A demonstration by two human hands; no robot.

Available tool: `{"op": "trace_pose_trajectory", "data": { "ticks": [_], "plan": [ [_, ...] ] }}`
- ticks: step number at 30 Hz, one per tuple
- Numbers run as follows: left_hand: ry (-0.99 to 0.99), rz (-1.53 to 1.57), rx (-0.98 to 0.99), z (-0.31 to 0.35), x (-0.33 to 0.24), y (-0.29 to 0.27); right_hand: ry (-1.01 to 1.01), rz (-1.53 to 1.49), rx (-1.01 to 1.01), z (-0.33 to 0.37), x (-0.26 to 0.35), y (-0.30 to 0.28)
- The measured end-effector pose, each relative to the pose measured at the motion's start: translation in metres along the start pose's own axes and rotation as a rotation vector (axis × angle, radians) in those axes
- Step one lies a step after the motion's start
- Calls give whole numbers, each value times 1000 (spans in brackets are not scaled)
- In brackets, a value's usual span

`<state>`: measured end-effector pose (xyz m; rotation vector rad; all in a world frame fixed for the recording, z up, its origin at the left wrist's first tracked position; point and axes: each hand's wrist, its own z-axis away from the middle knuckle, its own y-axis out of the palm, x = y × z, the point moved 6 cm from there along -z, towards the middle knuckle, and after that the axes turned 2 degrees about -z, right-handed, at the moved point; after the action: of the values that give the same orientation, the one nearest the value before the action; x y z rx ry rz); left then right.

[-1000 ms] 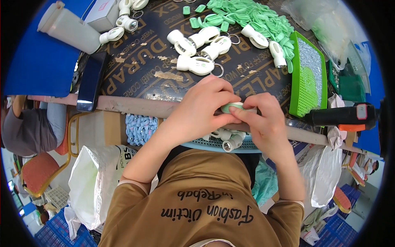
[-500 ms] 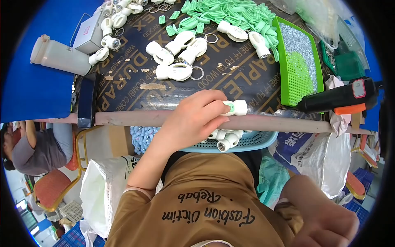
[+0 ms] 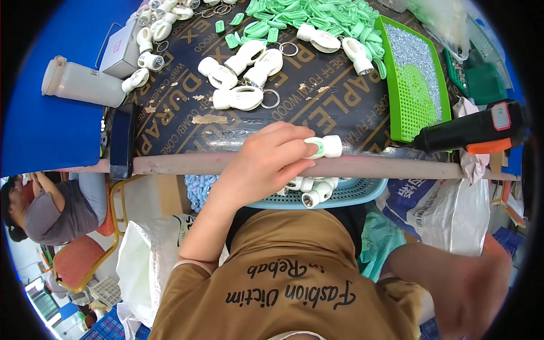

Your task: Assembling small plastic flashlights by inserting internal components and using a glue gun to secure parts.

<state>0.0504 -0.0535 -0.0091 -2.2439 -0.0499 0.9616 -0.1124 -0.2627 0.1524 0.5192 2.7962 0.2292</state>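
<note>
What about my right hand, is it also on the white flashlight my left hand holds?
No, your right hand is blurred at the lower right, away from the white flashlight in your left hand.

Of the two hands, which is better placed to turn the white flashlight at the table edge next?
Probably the left hand: its fingers hold the white flashlight at the table edge. The right hand is blurred, low at the far right, well away from it.

You are wearing this wide fisheye camera on your head; it is looking steeply down from close above your shirt, the near edge of the bench crossing mid-view.
</note>
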Motion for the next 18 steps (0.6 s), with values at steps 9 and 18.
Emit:
{"op": "trace_pose_trajectory", "data": {
  "ticks": [9, 18],
  "plan": [
    [11, 32, 24, 5, 4, -1, 1038, 227, 1240, 200, -56, 68],
    [15, 21, 19, 1, 0, 2, 1100, 185, 1107, 204, -58, 61]
  ]
}}
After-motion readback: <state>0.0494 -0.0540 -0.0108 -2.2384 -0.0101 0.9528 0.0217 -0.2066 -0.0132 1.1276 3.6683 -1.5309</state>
